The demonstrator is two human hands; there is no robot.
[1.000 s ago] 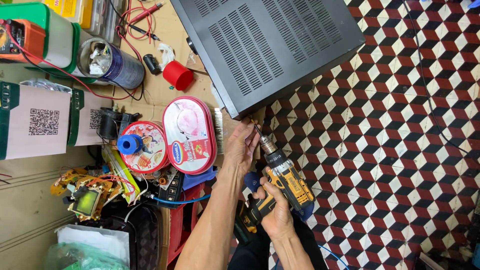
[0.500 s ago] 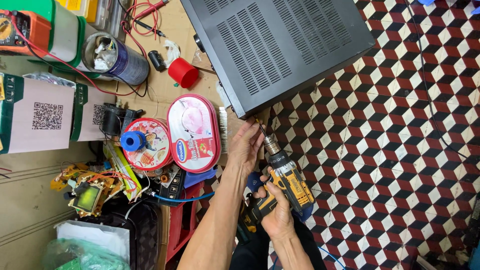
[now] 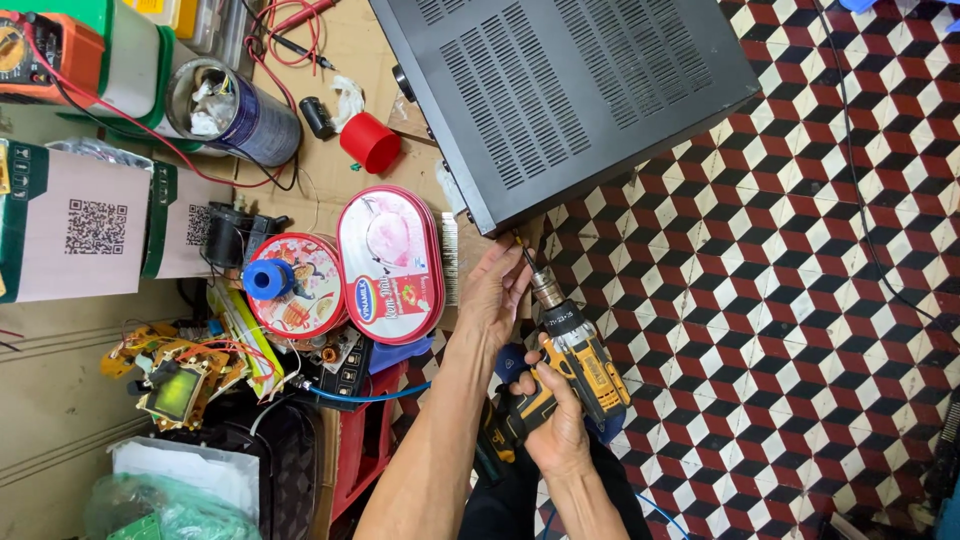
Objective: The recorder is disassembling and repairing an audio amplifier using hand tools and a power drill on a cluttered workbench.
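1. a head-worn view looks down at a person's two bare arms reaching up from the bottom centre of the frame toward a large black metal equipment case [image 3: 570,95] with slotted vents, which fills the upper middle and rests partly on cardboard, partly over a red, white and black patterned tile floor [image 3: 800,330].
2. the right hand [image 3: 555,420] is wrapped tight around the grip of a yellow and black cordless drill [image 3: 575,355], just below centre. its bit [image 3: 525,258] angles up to the case's lower corner edge and appears to meet it there; the contact point is too small to see clearly.
3. the left hand [image 3: 495,290] has its fingers spread open, resting beside the bit and against the case's bottom edge; it grips nothing.
4. the drill looks rigid and moderately heavy, its weight likely low in the battery; the rubbery handle is the sound place to hold it. the case looks heavy, stiff and sharp-edged, best steadied on a flat side.
5. left of the hands lie an oval red tin [image 3: 390,262], a round tin [image 3: 297,283] with a blue spool on it, and a loose circuit board [image 3: 175,375].
6. in the upper left are a red cup [image 3: 368,142], a metal can [image 3: 232,110] and an orange multimeter [image 3: 45,55] with red leads.
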